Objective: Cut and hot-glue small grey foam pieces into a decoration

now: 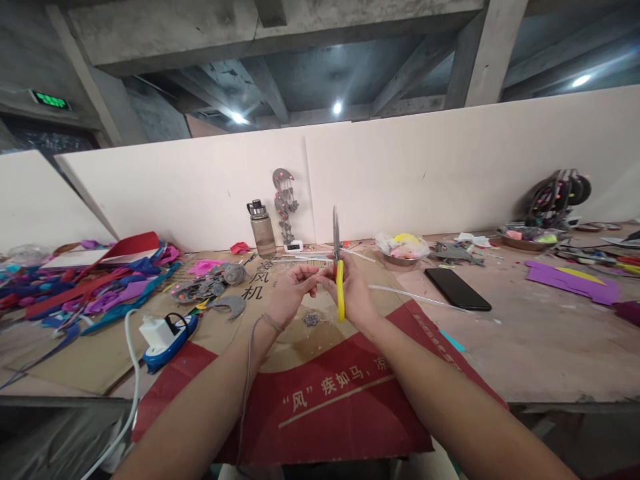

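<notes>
Scissors with yellow handles (341,293) are in my right hand (357,293), blades pointing up. Its thumb and finger meet the fingertips of my left hand (291,293), which is closed in a pinch. Whatever lies between those fingertips is too small to make out. A grey strand of yarn (249,373) loops round my left wrist and hangs down along the forearm. Below both hands, a small dark grey tangled piece (311,320) rests on the printed cardboard sheet (350,427).
At left lie a grey crescent (230,307), a yarn ball (234,274), a blue power strip (170,347) and heaped coloured felt (115,280). A bottle (263,233) stands behind. To the right are a phone (457,289), a filled bowl (401,259) and purple felt (570,281).
</notes>
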Action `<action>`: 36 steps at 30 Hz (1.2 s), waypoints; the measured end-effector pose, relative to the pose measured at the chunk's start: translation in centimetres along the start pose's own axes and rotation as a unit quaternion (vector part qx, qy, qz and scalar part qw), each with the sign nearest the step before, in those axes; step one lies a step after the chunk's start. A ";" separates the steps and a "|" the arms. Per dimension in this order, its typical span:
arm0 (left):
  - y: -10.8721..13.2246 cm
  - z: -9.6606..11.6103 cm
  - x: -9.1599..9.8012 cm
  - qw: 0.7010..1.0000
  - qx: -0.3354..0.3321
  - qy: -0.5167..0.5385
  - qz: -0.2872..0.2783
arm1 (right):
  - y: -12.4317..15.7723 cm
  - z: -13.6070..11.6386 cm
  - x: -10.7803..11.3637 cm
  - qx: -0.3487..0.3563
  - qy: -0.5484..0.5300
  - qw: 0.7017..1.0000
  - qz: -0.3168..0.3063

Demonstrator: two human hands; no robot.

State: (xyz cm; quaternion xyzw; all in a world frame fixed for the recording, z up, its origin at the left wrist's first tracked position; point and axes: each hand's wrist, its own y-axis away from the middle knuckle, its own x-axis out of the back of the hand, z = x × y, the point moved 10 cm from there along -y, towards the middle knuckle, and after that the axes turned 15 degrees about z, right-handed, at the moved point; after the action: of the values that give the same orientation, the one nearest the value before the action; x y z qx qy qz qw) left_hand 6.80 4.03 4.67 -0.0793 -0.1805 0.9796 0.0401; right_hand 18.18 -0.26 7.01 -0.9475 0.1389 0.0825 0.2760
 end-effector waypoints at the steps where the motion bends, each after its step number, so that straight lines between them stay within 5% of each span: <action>1: -0.1 0.0 0.0 1.000 -0.009 -0.011 -0.003 | -0.1 -0.1 0.1 0.015 0.022 1.000 0.001; 14: 0.5 1.7 0.0 0.995 -0.047 -0.088 -0.020 | 0.2 0.5 0.6 -0.063 -0.001 0.998 0.016; 21: 0.8 2.0 0.2 0.994 -0.052 -0.091 0.004 | 0.1 0.4 0.5 -0.047 -0.002 0.999 0.019; 36: 1.0 2.1 -0.7 0.992 -0.067 -0.098 -0.035 | -0.1 1.1 0.7 0.000 -0.007 0.999 0.044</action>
State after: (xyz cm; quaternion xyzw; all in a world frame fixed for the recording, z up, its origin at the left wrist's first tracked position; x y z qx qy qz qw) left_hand 7.07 2.35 6.34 0.0212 -0.2512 0.9664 0.0506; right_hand 18.76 0.25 5.98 -0.9400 0.1780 0.1011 0.2728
